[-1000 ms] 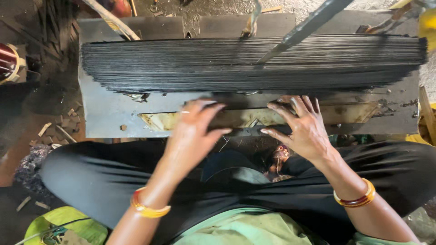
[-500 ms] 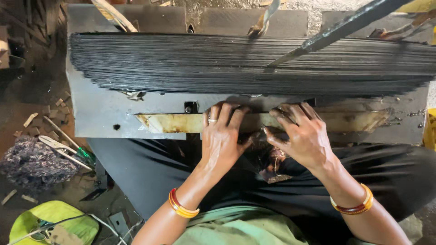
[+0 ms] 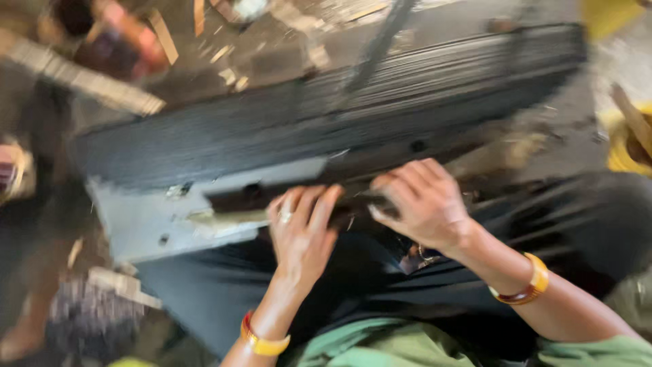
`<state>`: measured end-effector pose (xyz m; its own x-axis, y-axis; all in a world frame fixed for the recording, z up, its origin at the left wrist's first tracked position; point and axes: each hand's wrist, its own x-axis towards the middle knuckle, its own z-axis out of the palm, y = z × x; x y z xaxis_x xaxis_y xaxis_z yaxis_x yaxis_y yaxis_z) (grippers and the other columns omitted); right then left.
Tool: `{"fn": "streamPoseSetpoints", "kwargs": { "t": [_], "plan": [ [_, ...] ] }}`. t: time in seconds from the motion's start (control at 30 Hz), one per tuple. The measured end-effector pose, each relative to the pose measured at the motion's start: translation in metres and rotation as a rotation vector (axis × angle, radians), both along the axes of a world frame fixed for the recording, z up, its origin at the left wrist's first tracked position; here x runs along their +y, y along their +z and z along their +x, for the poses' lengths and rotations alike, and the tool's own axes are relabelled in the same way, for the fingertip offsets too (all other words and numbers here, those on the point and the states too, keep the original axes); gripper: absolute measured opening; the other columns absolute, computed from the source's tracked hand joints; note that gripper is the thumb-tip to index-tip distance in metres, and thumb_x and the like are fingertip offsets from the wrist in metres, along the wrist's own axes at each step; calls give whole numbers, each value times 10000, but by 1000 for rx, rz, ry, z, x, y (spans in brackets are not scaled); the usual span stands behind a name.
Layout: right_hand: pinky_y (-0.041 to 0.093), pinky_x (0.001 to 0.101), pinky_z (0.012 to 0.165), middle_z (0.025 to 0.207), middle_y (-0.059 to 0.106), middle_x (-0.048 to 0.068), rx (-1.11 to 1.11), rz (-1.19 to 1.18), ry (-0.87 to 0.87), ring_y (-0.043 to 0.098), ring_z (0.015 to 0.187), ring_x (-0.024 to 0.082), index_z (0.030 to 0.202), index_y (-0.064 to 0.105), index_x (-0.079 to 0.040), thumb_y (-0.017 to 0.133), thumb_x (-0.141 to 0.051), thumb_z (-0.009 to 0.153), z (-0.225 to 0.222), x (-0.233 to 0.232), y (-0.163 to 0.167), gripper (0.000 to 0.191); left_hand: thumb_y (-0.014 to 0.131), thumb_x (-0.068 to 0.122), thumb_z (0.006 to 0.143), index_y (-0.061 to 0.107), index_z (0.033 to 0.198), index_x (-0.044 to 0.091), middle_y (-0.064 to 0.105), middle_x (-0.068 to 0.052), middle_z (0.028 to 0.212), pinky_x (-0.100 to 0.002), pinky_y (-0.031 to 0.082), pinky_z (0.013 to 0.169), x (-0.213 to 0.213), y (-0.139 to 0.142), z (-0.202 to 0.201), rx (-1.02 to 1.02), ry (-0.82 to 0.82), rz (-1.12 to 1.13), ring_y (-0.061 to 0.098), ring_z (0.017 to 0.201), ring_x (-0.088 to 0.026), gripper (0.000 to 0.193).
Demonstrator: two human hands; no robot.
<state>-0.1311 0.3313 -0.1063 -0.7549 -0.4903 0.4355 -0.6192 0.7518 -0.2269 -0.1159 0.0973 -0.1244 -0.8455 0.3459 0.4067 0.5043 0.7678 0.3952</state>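
a wide bed of thin dark rods (image 3: 326,115) spans the grey slab (image 3: 142,224) and lies tilted, blurred by motion. a dark bar (image 3: 377,44) crosses the rods from above. wood scraps (image 3: 163,34) lie beyond — a yellow tub (image 3: 621,146) sits at the right edge, contents unclear. the dark strip (image 3: 238,200) lies along the slab's near edge, under both hands. left hand (image 3: 302,234): fingers slightly spread, pressed flat on the strip. right hand (image 3: 424,204): fingers curled over its end — grip unclear.
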Motion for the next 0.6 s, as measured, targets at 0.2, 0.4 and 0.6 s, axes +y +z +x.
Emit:
{"fn": "streamPoseSetpoints", "kwargs": {
  "t": [0.2, 0.4, 0.6],
  "plan": [
    [496, 399, 930, 1138, 676, 103, -7, 38, 81, 628, 1084, 270, 1292, 649, -36, 629, -139, 822, 16, 22, -13, 481, 707, 143, 865, 779, 1144, 207, 721, 22, 1138, -417, 383, 947, 11, -30, 10, 262, 125, -256, 607, 1045, -212, 296],
    [487, 409, 911, 1028, 634, 87, -255, -4, -281, 597, 989, 270, 1200, 731, -115, 724, -206, 943, 26, 89, 10, 273, 789, 156, 879, 791, 1044, 177, 637, 7, 869, -415, 375, 898, 7, -38, 12, 176, 116, -103, 586, 934, -234, 167],
    [516, 415, 981, 1127, 685, 139, -84, -85, -439, 639, 1107, 306, 1192, 760, -96, 854, -91, 710, 38, 172, 20, 491, 801, 94, 836, 794, 1018, 147, 671, 5, 896, -407, 383, 933, 4, -35, 18, 209, 123, -82, 620, 960, -233, 190]
  ]
}}
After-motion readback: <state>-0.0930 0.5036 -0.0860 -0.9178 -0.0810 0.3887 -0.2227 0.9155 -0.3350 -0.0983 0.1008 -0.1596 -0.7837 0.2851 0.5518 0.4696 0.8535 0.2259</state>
